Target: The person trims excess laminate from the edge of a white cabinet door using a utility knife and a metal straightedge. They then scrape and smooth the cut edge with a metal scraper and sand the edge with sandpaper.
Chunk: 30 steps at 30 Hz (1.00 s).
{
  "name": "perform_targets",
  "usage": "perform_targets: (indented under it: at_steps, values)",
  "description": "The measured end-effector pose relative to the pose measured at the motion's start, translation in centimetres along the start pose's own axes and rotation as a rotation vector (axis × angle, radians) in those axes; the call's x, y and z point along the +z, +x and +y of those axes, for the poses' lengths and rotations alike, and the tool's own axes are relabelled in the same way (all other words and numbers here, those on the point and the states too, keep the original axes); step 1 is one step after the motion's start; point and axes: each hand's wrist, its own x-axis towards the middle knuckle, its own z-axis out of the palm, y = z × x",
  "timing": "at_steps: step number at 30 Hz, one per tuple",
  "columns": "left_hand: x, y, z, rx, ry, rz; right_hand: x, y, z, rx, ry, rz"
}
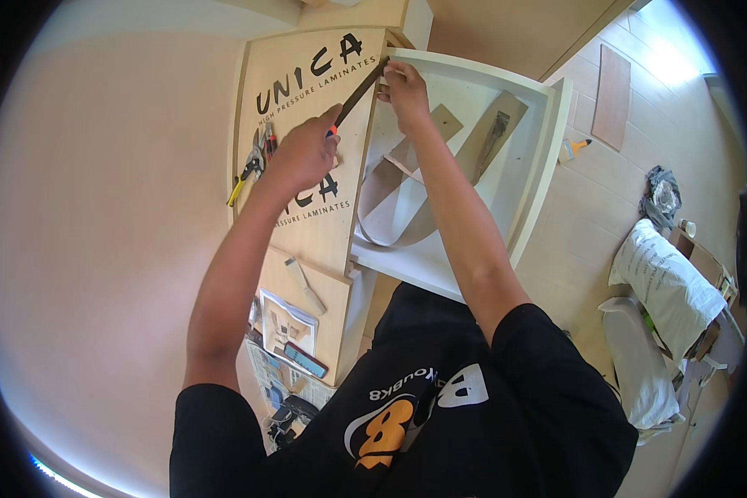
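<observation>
My left hand [305,156] is closed around the handle of a long dark flat file [362,93], with a bit of orange-red handle showing. The file slants up to the right, along the edge of a pale wood cabinet top [307,95] with black printing. At its far end, the bent fingers of my right hand [407,98] pinch the tip beside the corner of an open white drawer [548,166]. Below my right forearm, a curled brown-grey strip [379,187] lies in the drawer, next to a flat piece [515,116] bearing a dark, narrow object.
Yellow-handled snips [242,176] rest on the cabinet top. Nearer me are a flat-bladed scraper [305,285], a magazine [286,319] and a phone [305,359]. On the floor to the right lie a paintbrush [571,150], a wooden board [612,98] and a white sack [666,270].
</observation>
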Motion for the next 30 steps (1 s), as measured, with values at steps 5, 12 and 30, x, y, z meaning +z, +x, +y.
perform_targets:
  at_steps: [5, 12, 30]
  values:
    - [-2.4, 2.1, 0.4, -0.030, 0.007, -0.063, 0.7, 2.9, -1.0, -0.012, 0.008, 0.029]
    - [-2.0, 1.7, 0.5, -0.080, 0.093, -0.066, 0.8, 4.1, 0.8, -0.125, 0.111, -0.007]
    - [1.0, 1.1, 0.4, -0.156, 0.068, -0.083, 0.7, 3.8, 0.7, -0.673, -0.602, 0.247]
